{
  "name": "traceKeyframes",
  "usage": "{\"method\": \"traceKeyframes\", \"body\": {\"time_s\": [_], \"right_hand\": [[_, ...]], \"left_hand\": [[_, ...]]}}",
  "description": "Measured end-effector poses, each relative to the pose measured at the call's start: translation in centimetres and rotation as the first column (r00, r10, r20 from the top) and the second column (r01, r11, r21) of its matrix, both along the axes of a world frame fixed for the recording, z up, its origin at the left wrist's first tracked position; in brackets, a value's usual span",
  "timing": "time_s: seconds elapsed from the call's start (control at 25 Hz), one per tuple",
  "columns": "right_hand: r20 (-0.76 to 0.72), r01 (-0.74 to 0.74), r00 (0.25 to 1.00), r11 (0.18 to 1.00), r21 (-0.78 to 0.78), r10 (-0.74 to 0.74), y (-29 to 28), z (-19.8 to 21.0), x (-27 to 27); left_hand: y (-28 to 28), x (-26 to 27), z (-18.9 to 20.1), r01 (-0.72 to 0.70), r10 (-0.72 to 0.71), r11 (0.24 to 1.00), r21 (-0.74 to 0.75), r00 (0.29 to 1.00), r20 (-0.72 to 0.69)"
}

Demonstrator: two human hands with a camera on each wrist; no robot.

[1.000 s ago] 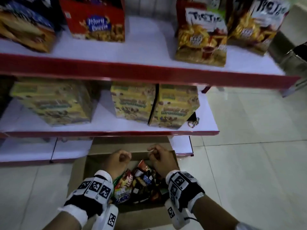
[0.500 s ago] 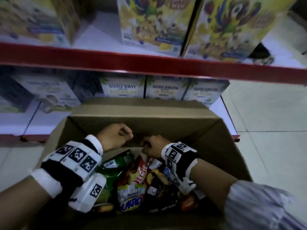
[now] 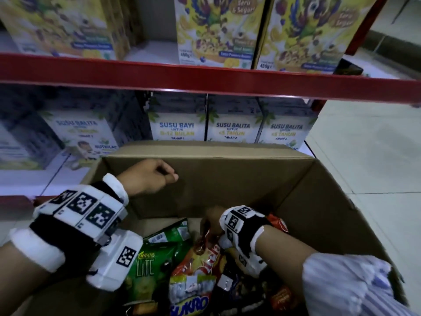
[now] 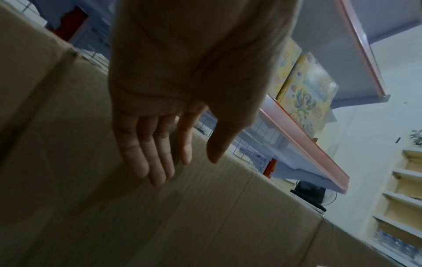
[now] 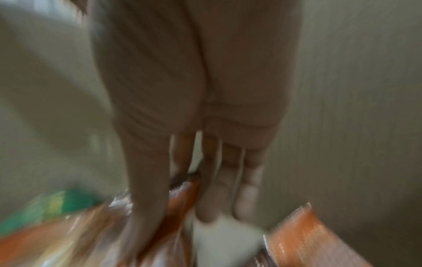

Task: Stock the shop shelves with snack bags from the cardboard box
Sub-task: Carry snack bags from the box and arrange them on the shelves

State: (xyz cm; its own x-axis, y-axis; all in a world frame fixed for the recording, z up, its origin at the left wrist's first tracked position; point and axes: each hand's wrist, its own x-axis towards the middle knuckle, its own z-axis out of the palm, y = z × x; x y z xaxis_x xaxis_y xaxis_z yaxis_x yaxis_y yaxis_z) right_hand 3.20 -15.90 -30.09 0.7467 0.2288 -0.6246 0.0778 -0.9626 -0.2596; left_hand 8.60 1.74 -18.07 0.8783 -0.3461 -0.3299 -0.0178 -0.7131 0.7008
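Note:
An open cardboard box (image 3: pixel 227 179) stands on the floor before the shelves, holding several snack bags. A green Chitato Lite bag (image 3: pixel 155 265) lies left of an orange Sukro bag (image 3: pixel 196 270). My right hand (image 3: pixel 210 226) reaches down into the box. In the blurred right wrist view its thumb and fingers (image 5: pixel 210 198) close on either side of the orange bag's top edge (image 5: pixel 185 187). My left hand (image 3: pixel 155 179) hovers above the box near its far wall (image 4: pixel 205 216); its fingers (image 4: pixel 146 153) hang relaxed and hold nothing.
A red-edged shelf (image 3: pixel 205 80) carries yellow cereal boxes (image 3: pixel 216 30). Below it stand white milk-powder boxes (image 3: pixel 177 124), just behind the cardboard box. Another orange-red bag (image 3: pixel 278 224) lies by my right wrist. Pale tiled floor (image 3: pixel 376 156) stretches to the right.
The view dropped from the upper shelves down to the box. My right hand went deeper among the bags and closed on the orange bag's top. My left hand stayed up by the far wall.

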Motion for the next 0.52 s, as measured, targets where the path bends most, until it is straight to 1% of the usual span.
{"method": "traceKeyframes", "body": {"time_s": [0.08, 0.16, 0.24, 0.28, 0.32, 0.36, 0.4, 0.44, 0.48, 0.52], "right_hand": [[-0.011, -0.033, 0.999, 0.997, 0.073, 0.034, -1.0, 2.5, 0.1], [-0.02, 0.054, 0.999, 0.977, 0.208, -0.051, -2.3, 6.7, 0.4], [0.057, 0.105, 0.99, 0.934, 0.341, -0.132, -3.9, 11.8, 0.3], [0.106, 0.135, 0.974, 0.89, 0.436, -0.2, -4.8, 13.7, 0.1], [0.135, 0.157, 0.951, 0.812, 0.562, -0.277, -5.4, 15.9, -0.1], [0.135, 0.171, 0.923, 0.698, 0.695, -0.36, -5.8, 17.7, -0.3], [0.114, 0.174, 0.89, 0.559, 0.811, -0.442, -6.0, 19.2, -0.6], [0.086, 0.162, 0.863, 0.434, 0.886, -0.497, -6.0, 20.3, -0.9], [0.076, 0.136, 0.844, 0.35, 0.927, -0.53, -5.7, 21.0, -1.0], [0.085, 0.108, 0.83, 0.308, 0.945, -0.552, -5.3, 21.4, -1.2]], "left_hand": [[0.4, -0.4, 1.2, -0.037, 0.038, 0.999, -0.016, 0.997, 0.066], [1.3, -0.8, 2.9, -0.062, 0.066, 0.998, -0.03, 0.99, 0.128], [2.5, -1.2, 4.4, -0.081, 0.091, 0.994, -0.071, 0.984, 0.156], [2.8, -1.5, 4.9, -0.082, 0.1, 0.99, -0.115, 0.981, 0.165], [3.1, -1.7, 5.1, -0.082, 0.113, 0.982, -0.17, 0.977, 0.179], [3.2, -2.2, 5.3, -0.081, 0.127, 0.968, -0.238, 0.974, 0.186], [3.1, -2.6, 5.3, -0.075, 0.137, 0.943, -0.323, 0.975, 0.173], [2.9, -3.0, 5.3, -0.064, 0.135, 0.904, -0.422, 0.981, 0.141], [2.7, -3.3, 5.2, -0.053, 0.118, 0.856, -0.514, 0.988, 0.096], [2.4, -3.7, 5.2, -0.04, 0.087, 0.814, -0.58, 0.995, 0.053]]}}
